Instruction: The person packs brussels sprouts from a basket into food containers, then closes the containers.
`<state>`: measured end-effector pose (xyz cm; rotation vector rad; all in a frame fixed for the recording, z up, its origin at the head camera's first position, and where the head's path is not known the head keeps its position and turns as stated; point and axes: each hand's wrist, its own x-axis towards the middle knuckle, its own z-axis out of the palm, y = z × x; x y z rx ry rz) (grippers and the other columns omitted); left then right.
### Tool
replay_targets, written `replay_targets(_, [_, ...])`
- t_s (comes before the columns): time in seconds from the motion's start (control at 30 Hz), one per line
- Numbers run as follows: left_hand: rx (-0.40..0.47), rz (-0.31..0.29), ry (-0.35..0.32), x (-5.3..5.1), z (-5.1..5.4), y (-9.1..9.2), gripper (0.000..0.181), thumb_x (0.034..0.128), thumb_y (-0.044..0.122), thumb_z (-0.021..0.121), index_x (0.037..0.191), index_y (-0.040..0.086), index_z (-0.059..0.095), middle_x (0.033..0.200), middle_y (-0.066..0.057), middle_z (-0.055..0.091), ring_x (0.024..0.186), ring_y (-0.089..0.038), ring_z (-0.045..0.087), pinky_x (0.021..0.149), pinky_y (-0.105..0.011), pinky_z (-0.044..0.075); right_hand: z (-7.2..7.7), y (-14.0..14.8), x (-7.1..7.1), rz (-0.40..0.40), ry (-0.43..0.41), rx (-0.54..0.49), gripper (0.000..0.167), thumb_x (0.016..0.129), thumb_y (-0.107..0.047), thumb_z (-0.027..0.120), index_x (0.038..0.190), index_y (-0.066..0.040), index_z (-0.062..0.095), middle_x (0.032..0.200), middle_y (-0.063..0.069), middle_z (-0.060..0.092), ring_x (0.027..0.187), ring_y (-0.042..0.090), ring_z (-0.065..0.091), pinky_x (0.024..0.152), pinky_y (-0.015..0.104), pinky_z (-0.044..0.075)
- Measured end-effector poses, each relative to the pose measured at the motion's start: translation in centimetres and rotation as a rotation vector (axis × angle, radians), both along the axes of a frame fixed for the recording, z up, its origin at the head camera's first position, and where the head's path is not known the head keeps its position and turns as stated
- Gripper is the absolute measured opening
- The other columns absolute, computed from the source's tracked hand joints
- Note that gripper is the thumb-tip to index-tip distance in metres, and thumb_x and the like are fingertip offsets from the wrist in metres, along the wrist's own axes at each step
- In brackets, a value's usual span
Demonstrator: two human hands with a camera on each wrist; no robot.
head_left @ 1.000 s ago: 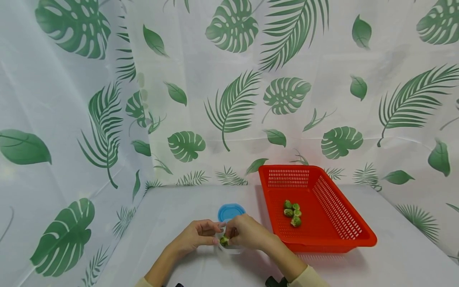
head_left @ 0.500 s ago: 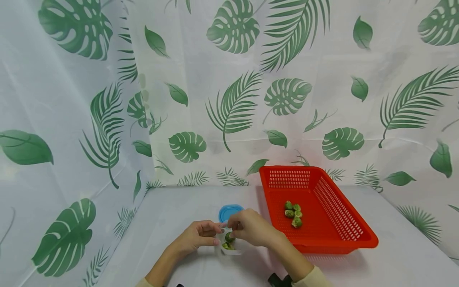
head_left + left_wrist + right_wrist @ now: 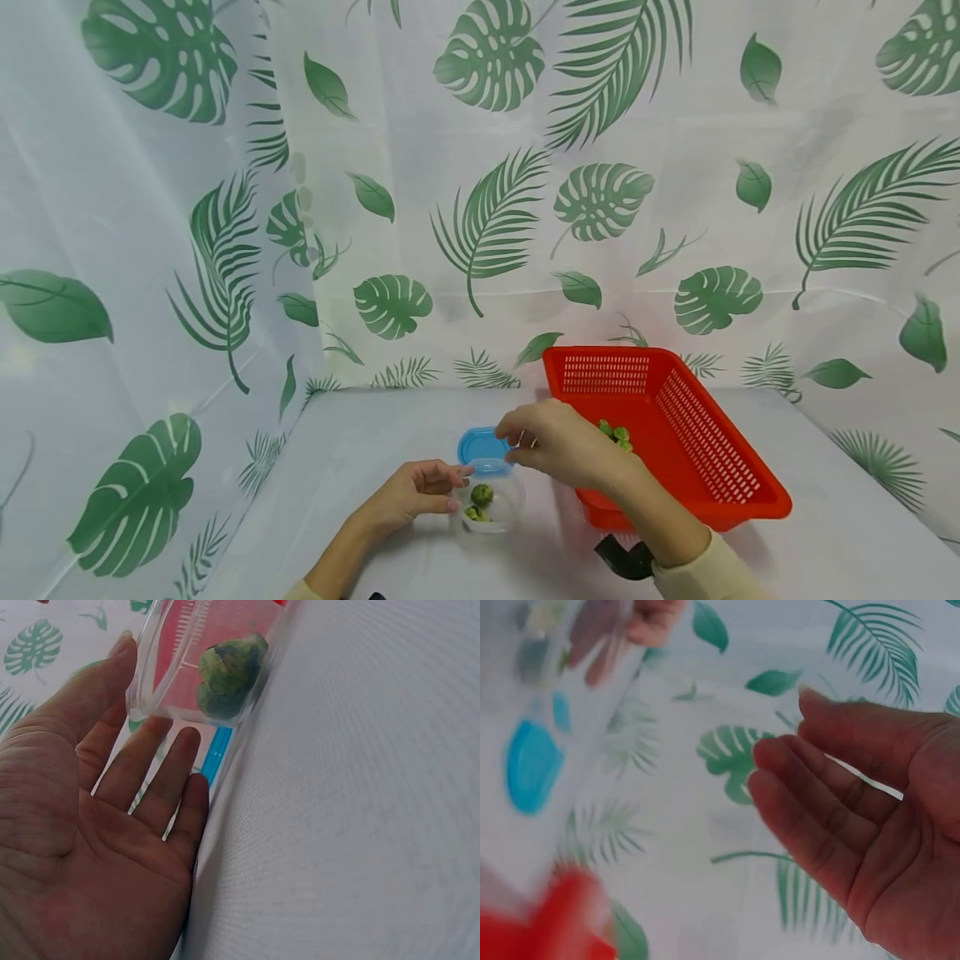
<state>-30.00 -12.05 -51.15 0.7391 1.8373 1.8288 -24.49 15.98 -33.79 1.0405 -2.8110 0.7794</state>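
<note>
A small clear container (image 3: 507, 510) stands on the table with green sprouts (image 3: 482, 495) inside. My left hand (image 3: 411, 498) is at its left side, thumb and fingertips at the rim; in the left wrist view the hand (image 3: 127, 795) has its fingers spread beside the clear wall, with sprouts (image 3: 231, 673) visible through it. My right hand (image 3: 566, 442) is in the air between the container and the red basket (image 3: 690, 442), holding nothing; the right wrist view shows that hand (image 3: 862, 802) with loosely bent fingers. More sprouts (image 3: 617, 433) lie in the basket, partly hidden by the right hand.
Behind the clear container lies a blue lid (image 3: 474, 447) on the white table (image 3: 375, 433). The basket stands to the right with raised perforated walls. Leaf-patterned sheets (image 3: 465, 350) hang behind and at the sides. A dark object (image 3: 626, 557) is by the right wrist.
My right hand let go of a sprout inside the clear container, then rose and moved right toward the red basket. The left hand stayed at the container's side.
</note>
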Motion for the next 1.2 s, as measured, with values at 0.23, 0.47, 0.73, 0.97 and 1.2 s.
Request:
replay_targets(0.23, [-0.016,0.004,-0.001,0.0,0.1,0.0,0.042,0.0921,0.012,0.08,0.124,-0.008,0.063,0.152,-0.012,0.057,0.146,-0.024,0.051,0.116,-0.033,0.045,2.0,2.4,-0.3,-0.037,0.048,0.088,0.028,0.088,-0.014,0.084,0.114,-0.02,0.078,0.1,-0.008,0.077,0.089,0.006,0.071,0.074,0.02,0.06])
replay_targets(0.47, [-0.019,0.005,-0.003,0.1,0.1,-0.1,0.041,0.0923,0.012,0.08,0.124,-0.008,0.064,0.153,-0.011,0.057,0.147,-0.024,0.05,0.118,-0.033,0.044,1.8,4.3,-1.4,-0.065,0.022,0.147,0.027,0.086,-0.018,0.087,0.111,-0.023,0.079,0.097,-0.011,0.076,0.088,0.006,0.069,0.075,0.024,0.062])
replay_targets(0.73, [-0.018,0.002,0.004,0.2,0.2,0.0,0.044,0.092,0.013,0.08,0.125,-0.01,0.062,0.152,-0.011,0.058,0.147,-0.025,0.05,0.117,-0.032,0.044,2.0,7.4,-3.0,-0.07,-0.063,0.183,0.028,0.085,-0.02,0.088,0.111,-0.022,0.078,0.101,-0.006,0.076,0.093,0.01,0.067,0.078,0.031,0.063])
replay_targets(0.97, [-0.021,0.006,0.0,0.2,0.2,0.0,0.042,0.0918,0.013,0.08,0.125,-0.008,0.063,0.152,-0.011,0.058,0.147,-0.025,0.05,0.117,-0.031,0.045,2.8,10.4,-5.0,-0.085,-0.213,0.266,0.025,0.084,-0.02,0.088,0.107,-0.023,0.078,0.1,-0.01,0.074,0.097,0.016,0.066,0.078,0.029,0.062])
replay_targets(1.2, [-0.017,0.001,-0.006,0.2,0.3,0.0,0.044,0.0912,0.013,0.081,0.125,-0.009,0.063,0.153,-0.011,0.057,0.147,-0.025,0.049,0.116,-0.031,0.046,1.7,12.9,-5.8,-0.156,-0.438,0.383,0.033,0.08,-0.012,0.089,0.109,-0.023,0.077,0.104,-0.003,0.072,0.101,0.019,0.062,0.082,0.039,0.062])
